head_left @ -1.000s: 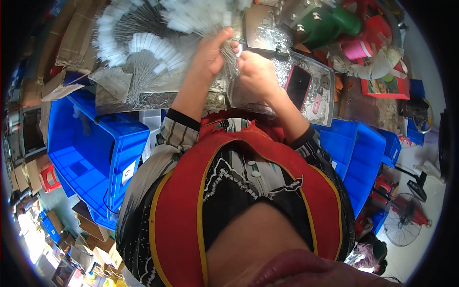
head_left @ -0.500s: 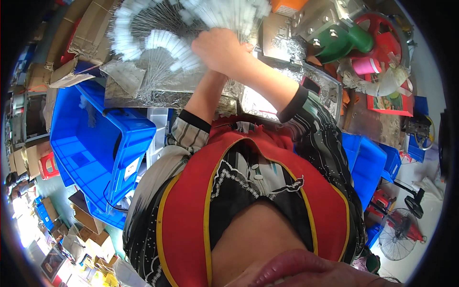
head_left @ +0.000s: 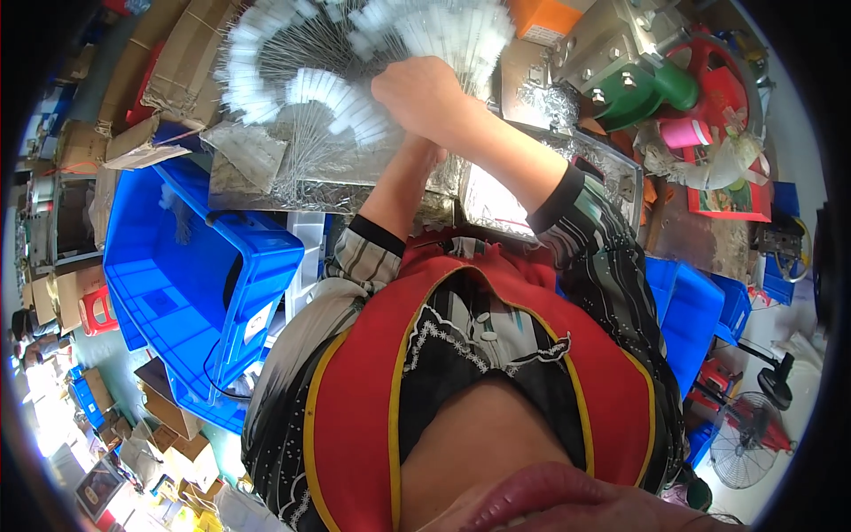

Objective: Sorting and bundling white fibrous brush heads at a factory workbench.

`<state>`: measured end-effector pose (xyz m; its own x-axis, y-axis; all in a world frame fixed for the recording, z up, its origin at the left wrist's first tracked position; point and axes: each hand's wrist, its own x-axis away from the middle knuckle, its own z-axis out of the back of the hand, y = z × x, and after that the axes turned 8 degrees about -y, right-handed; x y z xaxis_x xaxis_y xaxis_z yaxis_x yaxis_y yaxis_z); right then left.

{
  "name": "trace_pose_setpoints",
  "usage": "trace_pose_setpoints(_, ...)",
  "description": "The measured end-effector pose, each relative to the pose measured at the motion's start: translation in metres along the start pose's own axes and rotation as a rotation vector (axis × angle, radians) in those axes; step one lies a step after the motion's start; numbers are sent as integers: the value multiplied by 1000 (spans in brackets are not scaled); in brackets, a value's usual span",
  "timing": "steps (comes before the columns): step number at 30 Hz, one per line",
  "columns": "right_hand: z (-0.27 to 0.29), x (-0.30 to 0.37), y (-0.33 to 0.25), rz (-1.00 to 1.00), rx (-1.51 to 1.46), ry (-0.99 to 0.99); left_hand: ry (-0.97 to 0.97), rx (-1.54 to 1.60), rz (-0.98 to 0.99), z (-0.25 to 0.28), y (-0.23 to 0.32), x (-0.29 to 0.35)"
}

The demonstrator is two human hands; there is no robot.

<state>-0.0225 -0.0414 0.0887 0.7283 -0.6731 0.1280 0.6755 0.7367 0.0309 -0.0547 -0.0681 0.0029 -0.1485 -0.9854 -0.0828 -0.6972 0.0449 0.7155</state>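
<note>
Over the metal worktop (head_left: 355,168), my right hand (head_left: 421,99) crosses above my left. Its back faces up and its fingers curl down out of sight; whatever they grip is hidden. My left hand (head_left: 427,149) lies beneath the right wrist, showing only a small part, so its fingers cannot be made out. Small white-bristled brushes on thin twisted-wire stems lie fanned around the hands: one fan (head_left: 248,80) at the far left, a smaller fan (head_left: 332,96) just left of my right hand, and another fan (head_left: 461,40) beyond it.
A metal machine with a green part (head_left: 651,93) stands at the right, near a pink spool (head_left: 684,133). A bright tray (head_left: 496,195) sits by my right forearm. Blue crates (head_left: 168,275) flank me. Cardboard boxes (head_left: 182,71) are at the left, a fan (head_left: 749,439) at the lower right.
The whole view has shifted slightly, with everything sitting a little further right and lower. A fingertip that showed beside my right wrist is now hidden. Both hands stay crossed in nearly the same place.
</note>
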Motion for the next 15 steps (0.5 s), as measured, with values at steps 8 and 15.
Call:
trace_pose_setpoints(8,0,-5,3,37,12,574,-26,-46,-48,-10,1,-9)
trace_pose_setpoints(15,5,34,6,18,-916,940,-68,13,-36,2,7,-11)
